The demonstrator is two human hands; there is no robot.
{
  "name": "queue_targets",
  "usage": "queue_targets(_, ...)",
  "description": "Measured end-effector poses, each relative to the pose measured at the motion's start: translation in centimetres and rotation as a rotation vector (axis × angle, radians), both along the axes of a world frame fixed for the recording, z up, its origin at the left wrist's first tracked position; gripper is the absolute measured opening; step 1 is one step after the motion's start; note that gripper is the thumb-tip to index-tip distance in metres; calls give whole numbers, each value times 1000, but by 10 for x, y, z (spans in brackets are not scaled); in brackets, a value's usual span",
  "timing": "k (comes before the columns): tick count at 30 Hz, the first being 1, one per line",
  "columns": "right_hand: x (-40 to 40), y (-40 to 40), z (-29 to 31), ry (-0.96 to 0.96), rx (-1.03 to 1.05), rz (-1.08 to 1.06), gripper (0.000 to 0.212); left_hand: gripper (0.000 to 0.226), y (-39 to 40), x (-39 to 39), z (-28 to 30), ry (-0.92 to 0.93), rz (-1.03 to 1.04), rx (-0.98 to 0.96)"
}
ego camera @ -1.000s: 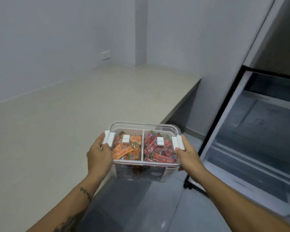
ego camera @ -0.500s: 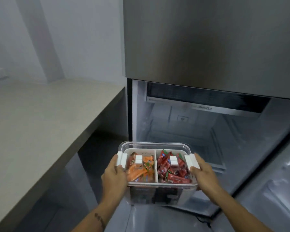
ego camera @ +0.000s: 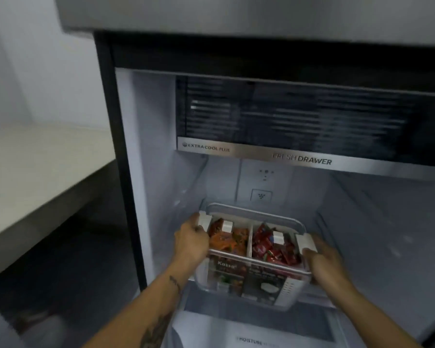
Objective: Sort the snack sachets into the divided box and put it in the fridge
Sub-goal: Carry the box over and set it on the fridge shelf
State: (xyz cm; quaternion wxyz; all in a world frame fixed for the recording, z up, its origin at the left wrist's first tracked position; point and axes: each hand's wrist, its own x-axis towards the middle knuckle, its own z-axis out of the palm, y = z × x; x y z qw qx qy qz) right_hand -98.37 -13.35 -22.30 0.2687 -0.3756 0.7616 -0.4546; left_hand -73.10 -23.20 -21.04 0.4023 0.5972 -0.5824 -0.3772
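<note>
Fridge (ego camera: 161,197) gapes ahead; my left hand (ego camera: 191,243) and right hand (ego camera: 323,262) grip the divided box (ego camera: 254,270) below its drawer (ego camera: 299,121); next, slide it in level.

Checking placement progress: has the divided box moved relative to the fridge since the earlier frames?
Yes. The divided box, held by the left hand and right hand, has gone forward into the fridge, now below the fresh drawer; earlier it was outside.

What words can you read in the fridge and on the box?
"EXTRA COOL PLUS": left end of the silver drawer strip.
"FRESH DRAWER": middle of that strip; "FRESH" is faint.
"MOISTURE": bottom drawer front; what follows is too blurred.
"Kaisa", or close to it: dark label on the front of the divided box; blurred.
Other box label print and the sachet print: too blurred to read.
</note>
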Motion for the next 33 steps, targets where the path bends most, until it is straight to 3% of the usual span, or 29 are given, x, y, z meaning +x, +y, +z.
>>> queue_targets(6,-12,-71,-43,42,-106,7,35,30,-70,-15,-55,60,-1,-95)
queue_targets(9,-17,-100,-60,36,-140,-47,56,23,-94,-18,-78,102,32,-125)
queue_targets(12,-17,-117,-78,50,-140,-36,63,16,-109,-17,-98,114,44,-153)
queue_targets(17,-24,-141,-101,99,-163,-17,60,44,-127,-20,-117,196,78,-148)
queue_targets(22,-29,-157,-105,145,-153,-6,41,36,-146,-25,-123,106,88,-194)
queue_targets(25,-30,-162,-104,154,-117,-12,47,34,-150,-25,-123,32,95,-194)
queue_targets(27,-27,-158,-101,277,-94,-17,45,30,-153,-21,-123,-46,77,-208)
queue_targets(30,-14,-143,-93,737,-159,-9,41,34,-143,-20,-128,-150,17,-315)
queue_targets(33,12,-114,-91,980,-255,179,47,42,-113,-15,-143,-263,-72,-691)
